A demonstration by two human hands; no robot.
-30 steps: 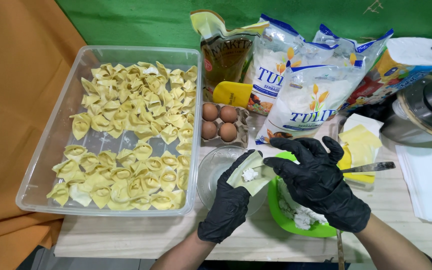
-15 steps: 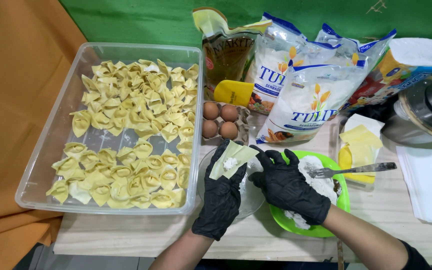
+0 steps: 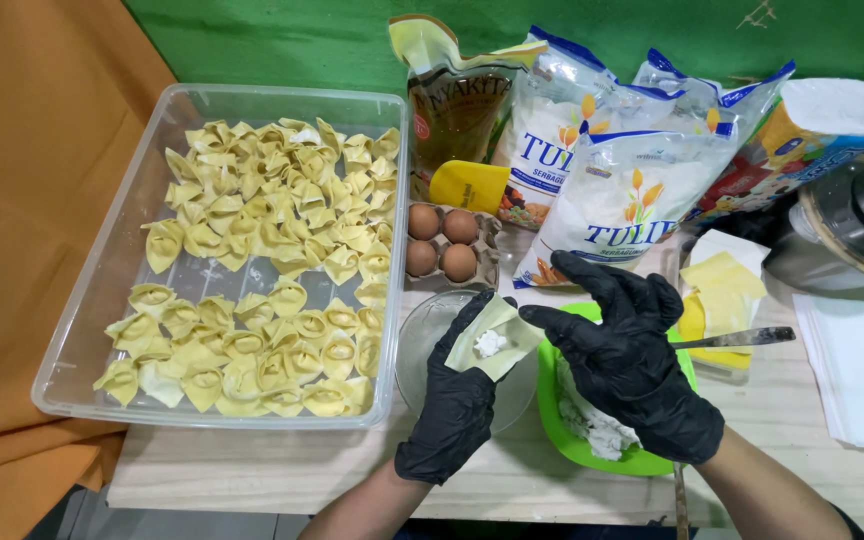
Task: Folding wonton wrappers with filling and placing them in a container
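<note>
The left hand (image 3: 457, 400), in a black glove, lies palm up over a small clear glass bowl (image 3: 422, 345) at the front edge of the wooden table (image 3: 282, 470). A square, pale yellow dumpling wrapper (image 3: 497, 340) rests on its open fingers, cupped slightly, with a small dab of white filling (image 3: 490, 343) at its centre. The hand is spread flat under the wrapper rather than closed on it.

The right hand (image 3: 632, 365), also gloved in black, sits just to the right of the wrapper. Its forefinger and thumb meet the wrapper's right corner and pinch it lightly, while the other fingers fan out upward. Beneath this hand stands a green bowl (image 3: 562, 435) holding white filling, with a metal utensil (image 3: 737, 338) lying across its far rim.

To the left, a large clear plastic tub (image 3: 102, 290) is filled with rows of folded dumplings (image 3: 272, 260). Behind the hands sit four brown eggs (image 3: 440, 241) in a carton piece, a pouch of cooking oil (image 3: 457, 105), and two bags of flour (image 3: 612, 195). A stack of unused wrappers (image 3: 722, 285) lies to the right, near folded white paper towels (image 3: 857, 365).
</note>
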